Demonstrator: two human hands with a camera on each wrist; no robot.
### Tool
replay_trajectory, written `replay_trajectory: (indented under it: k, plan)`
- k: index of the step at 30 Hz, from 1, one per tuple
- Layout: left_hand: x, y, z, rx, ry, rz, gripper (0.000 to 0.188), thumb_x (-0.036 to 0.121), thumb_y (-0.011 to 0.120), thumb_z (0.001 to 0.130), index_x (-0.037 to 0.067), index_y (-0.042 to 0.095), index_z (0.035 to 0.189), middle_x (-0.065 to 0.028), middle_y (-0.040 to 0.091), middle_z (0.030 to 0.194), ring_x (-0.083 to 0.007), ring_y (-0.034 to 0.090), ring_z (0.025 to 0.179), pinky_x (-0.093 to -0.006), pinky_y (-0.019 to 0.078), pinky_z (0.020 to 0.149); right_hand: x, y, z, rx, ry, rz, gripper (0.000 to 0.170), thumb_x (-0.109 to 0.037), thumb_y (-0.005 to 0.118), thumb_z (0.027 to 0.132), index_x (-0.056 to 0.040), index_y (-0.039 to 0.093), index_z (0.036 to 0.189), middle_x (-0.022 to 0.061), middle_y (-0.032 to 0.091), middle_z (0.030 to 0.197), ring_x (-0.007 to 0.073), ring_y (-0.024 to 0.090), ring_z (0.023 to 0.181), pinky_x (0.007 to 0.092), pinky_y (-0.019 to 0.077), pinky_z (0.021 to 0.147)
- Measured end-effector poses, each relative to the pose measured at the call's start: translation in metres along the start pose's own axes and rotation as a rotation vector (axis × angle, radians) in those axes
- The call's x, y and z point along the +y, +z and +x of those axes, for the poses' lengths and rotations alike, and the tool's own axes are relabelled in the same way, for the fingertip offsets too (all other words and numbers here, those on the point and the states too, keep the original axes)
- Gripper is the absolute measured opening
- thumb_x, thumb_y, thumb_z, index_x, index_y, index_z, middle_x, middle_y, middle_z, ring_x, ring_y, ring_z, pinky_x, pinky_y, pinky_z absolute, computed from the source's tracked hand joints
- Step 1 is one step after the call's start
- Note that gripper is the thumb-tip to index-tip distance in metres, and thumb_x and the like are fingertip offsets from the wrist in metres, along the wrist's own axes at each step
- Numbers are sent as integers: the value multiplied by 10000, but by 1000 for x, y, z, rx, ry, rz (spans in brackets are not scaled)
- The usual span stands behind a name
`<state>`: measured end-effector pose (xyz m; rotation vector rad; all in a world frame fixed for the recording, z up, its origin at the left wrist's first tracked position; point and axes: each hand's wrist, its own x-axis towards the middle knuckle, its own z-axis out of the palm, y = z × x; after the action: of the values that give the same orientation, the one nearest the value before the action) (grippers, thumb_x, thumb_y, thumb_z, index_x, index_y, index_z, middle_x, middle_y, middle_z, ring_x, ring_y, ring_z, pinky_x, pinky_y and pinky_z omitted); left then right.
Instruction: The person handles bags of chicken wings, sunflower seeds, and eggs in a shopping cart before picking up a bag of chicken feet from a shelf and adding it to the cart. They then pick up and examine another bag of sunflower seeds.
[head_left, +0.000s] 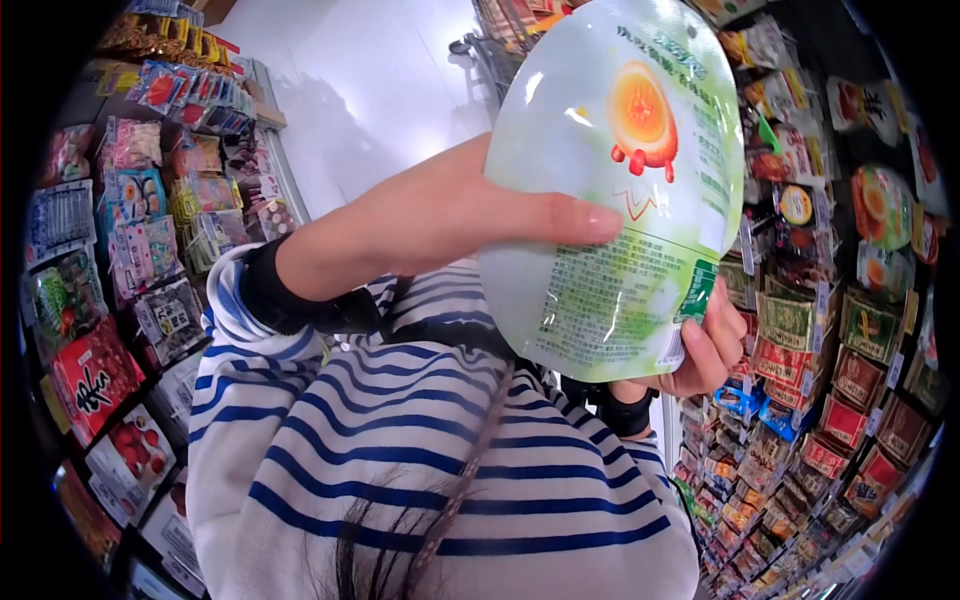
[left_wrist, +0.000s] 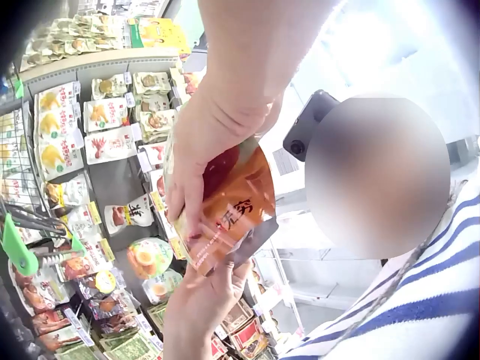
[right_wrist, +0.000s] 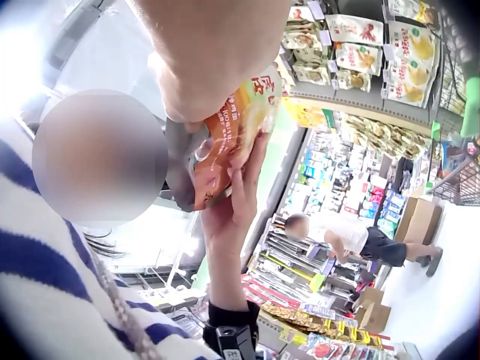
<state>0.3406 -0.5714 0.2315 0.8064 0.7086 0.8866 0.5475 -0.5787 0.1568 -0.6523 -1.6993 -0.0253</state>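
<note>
A large rounded pouch [head_left: 590, 300] is held up before the striped shirt, its pale green and white printed side with an orange egg picture facing the head camera. My left hand [head_left: 440, 205] grips its left edge, the thumb lying across the printed face. At the lower right corner my right hand [head_left: 705, 345] holds the pouch, fingers curled at the edge. The left wrist view shows the pouch's orange and red side [left_wrist: 240, 206] between my left hand [left_wrist: 199, 150] and right hand [left_wrist: 199, 300]. In the right wrist view the pouch [right_wrist: 225, 146] is partly hidden by my hands.
Hanging snack packets [head_left: 790, 320] fill racks on the right, with more packets [head_left: 140, 250] on shelves at the left. Pale floor [head_left: 350, 60] lies between them. The right wrist view shows a person [right_wrist: 352, 236] in dark shorts near cardboard boxes [right_wrist: 416, 229].
</note>
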Motion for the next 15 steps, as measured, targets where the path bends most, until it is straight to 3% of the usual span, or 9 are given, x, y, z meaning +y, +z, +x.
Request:
replay_trajectory:
  k: [2,6,15]
  plan:
    - [9,-30,-10,31,86,2,499,204,614,735,-9,415,1140,-101,497,1091,-166,467,998,-278,373,850,-8,37,5,-19,0,-12,205,-218,554,773,-82,443,878,90,469,910,239,482,853,377,435,772]
    - [26,-80,-27,66,40,18,513,196,620,730,-3,407,1152,-100,494,1098,-164,464,1006,-283,374,854,-20,88,10,-58,-4,46,281,-218,617,731,-89,449,915,92,476,953,245,481,873,384,431,776]
    - [49,-127,-39,79,87,-22,515,189,618,730,-2,400,1156,-97,488,1110,-166,461,1014,-291,365,868,-26,131,25,-160,-3,82,309,-231,650,697,-89,471,905,85,479,961,248,480,889,386,431,770]
